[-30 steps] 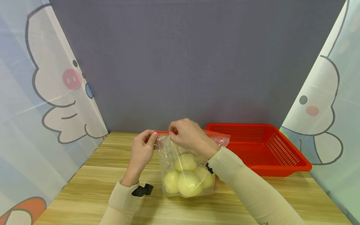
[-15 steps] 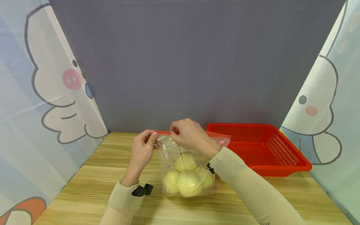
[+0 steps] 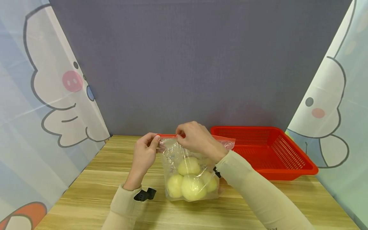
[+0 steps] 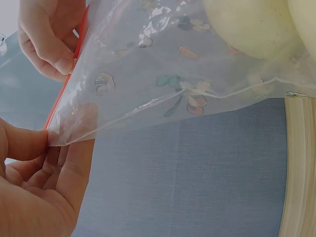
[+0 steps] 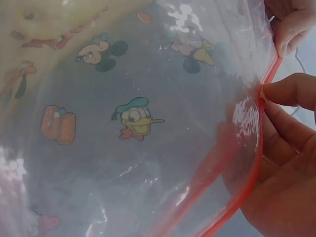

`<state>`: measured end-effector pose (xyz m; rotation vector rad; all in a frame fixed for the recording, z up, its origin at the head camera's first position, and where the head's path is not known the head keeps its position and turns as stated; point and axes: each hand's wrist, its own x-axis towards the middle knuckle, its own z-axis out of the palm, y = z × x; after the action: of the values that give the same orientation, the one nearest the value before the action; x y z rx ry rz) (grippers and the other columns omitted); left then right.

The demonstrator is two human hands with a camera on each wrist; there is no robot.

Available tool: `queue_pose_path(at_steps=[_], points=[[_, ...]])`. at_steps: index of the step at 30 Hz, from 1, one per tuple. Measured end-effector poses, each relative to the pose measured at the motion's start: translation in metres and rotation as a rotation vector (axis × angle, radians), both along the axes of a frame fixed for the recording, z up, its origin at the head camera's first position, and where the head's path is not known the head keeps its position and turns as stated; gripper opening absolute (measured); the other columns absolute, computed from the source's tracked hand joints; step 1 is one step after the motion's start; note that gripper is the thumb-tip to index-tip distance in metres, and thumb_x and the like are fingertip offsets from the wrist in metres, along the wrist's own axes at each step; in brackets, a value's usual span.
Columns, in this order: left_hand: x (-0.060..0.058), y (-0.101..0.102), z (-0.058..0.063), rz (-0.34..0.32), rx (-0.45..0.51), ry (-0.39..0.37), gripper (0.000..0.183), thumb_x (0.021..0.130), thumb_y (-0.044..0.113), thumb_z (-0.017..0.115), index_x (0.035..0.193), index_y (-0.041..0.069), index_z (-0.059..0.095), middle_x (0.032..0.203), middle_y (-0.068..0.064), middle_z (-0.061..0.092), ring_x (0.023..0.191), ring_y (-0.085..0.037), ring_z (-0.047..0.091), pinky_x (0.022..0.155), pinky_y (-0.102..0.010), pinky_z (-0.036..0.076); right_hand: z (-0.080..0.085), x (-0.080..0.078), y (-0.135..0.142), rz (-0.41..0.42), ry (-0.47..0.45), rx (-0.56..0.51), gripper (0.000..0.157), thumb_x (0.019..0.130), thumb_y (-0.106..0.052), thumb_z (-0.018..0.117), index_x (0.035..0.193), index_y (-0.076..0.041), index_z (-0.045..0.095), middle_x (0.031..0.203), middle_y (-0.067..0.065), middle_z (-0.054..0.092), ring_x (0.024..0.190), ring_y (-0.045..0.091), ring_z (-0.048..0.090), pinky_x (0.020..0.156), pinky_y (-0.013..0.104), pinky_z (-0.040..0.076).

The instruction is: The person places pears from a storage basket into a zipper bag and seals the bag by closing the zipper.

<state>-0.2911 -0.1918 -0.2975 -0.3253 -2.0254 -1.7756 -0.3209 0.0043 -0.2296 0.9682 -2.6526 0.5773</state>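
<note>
A clear zip bag [image 3: 172, 159] with a red top strip and printed cartoon figures stands upright on the table. Inside it are several round, pale yellow-green fruits [image 3: 194, 187], whose kind I cannot tell. My left hand [image 3: 144, 153] pinches the bag's top left corner between thumb and fingers. Just right of it, my right hand [image 3: 196, 137] pinches the red zip strip [image 5: 260, 123] between thumb and index finger. In the right wrist view, the strip's two red edges stand apart on the far side of the right hand. Part of the bag's upper right is behind the right hand and wrist.
A red plastic basket [image 3: 287, 174] with slotted walls stands on the wooden table [image 3: 97, 185] at the right, behind the bag. A dark grey cloth wall [image 3: 184, 64] rises along the table's back edge. Curtains printed with cartoons [image 3: 51, 127] hang at both sides.
My right hand has slid a little to the right along the red strip, away from the left hand. The left hand and the bag have hardly moved.
</note>
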Motion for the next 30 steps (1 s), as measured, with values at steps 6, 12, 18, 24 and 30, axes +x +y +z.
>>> queue_pose_path(at_steps=[6,12,18,24,30], points=[[-0.0004,0.0003,-0.0002,-0.006,0.006,0.0,0.019,0.104,0.003,0.057,0.1,-0.013,0.065,0.084,-0.022,0.067,0.068,-0.014,0.07,0.064,-0.031,0.064,-0.0008,-0.0003,0.0015,-0.008,0.002,-0.006,0.013,0.092,-0.012,0.064,0.095,-0.013,0.077,0.087,-0.005,0.071,0.072,0.011,0.06,0.066,0.03,0.055],[-0.0004,0.0001,-0.0003,-0.001,0.001,-0.001,0.019,0.104,0.004,0.057,0.101,-0.013,0.065,0.084,-0.022,0.066,0.068,-0.015,0.069,0.063,-0.031,0.064,-0.0004,0.0007,0.0027,-0.011,0.008,-0.011,0.014,0.091,-0.012,0.063,0.094,-0.013,0.077,0.087,-0.004,0.071,0.074,0.011,0.061,0.068,0.031,0.055],[-0.0005,-0.0004,-0.001,-0.001,0.0,-0.004,0.019,0.104,0.005,0.057,0.099,-0.01,0.066,0.084,-0.022,0.066,0.068,-0.016,0.07,0.064,-0.032,0.064,-0.0011,0.0004,0.0049,-0.013,0.009,-0.018,0.014,0.09,-0.011,0.063,0.093,-0.013,0.077,0.086,-0.005,0.071,0.073,0.011,0.06,0.067,0.03,0.054],[-0.0011,-0.0009,-0.0013,0.005,-0.003,-0.004,0.018,0.104,0.004,0.057,0.099,-0.01,0.067,0.082,-0.02,0.065,0.067,-0.016,0.069,0.064,-0.033,0.064,-0.0009,0.0006,0.0077,-0.012,-0.008,-0.027,0.015,0.087,-0.01,0.062,0.092,-0.013,0.076,0.082,-0.006,0.068,0.067,0.012,0.056,0.059,0.027,0.05],[-0.0011,-0.0013,-0.0002,0.009,-0.006,-0.012,0.017,0.104,0.004,0.057,0.099,-0.009,0.067,0.082,-0.019,0.065,0.068,-0.017,0.069,0.064,-0.035,0.064,-0.0006,0.0006,0.0089,-0.01,-0.006,-0.019,0.017,0.086,-0.009,0.06,0.093,-0.013,0.076,0.08,-0.006,0.066,0.065,0.011,0.053,0.055,0.026,0.047]])
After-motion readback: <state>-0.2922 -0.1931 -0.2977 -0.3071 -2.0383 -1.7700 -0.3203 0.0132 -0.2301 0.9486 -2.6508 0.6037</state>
